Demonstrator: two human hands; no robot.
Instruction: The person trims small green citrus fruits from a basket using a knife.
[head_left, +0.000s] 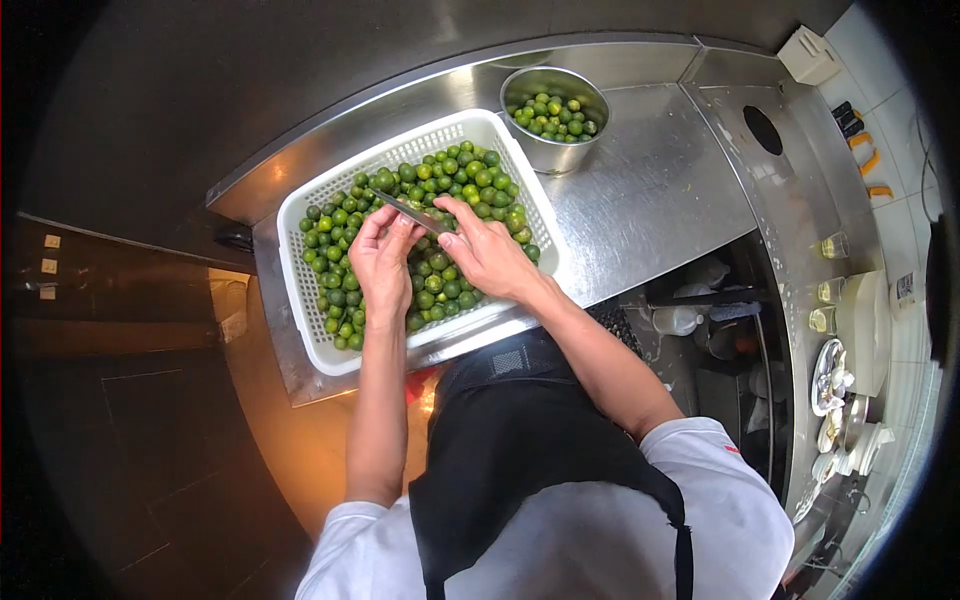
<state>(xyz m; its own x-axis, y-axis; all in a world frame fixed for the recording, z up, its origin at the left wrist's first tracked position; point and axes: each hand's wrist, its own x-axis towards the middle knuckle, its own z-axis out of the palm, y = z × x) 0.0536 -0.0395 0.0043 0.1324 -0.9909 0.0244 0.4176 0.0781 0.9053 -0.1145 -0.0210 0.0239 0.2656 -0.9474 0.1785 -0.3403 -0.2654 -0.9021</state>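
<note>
Head view: a knife is gripped by the right hand over limes in a white basket, upper left of the frame's centre. Its long axis is slanted, tip pointed to the upper left, past the left hand, whose fingertips are drawn together beside the blade; whether anything is pinched cannot be told.

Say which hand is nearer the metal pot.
Right. The right hand is left of the metal pot, toward the body; the left hand is farther left.
</note>
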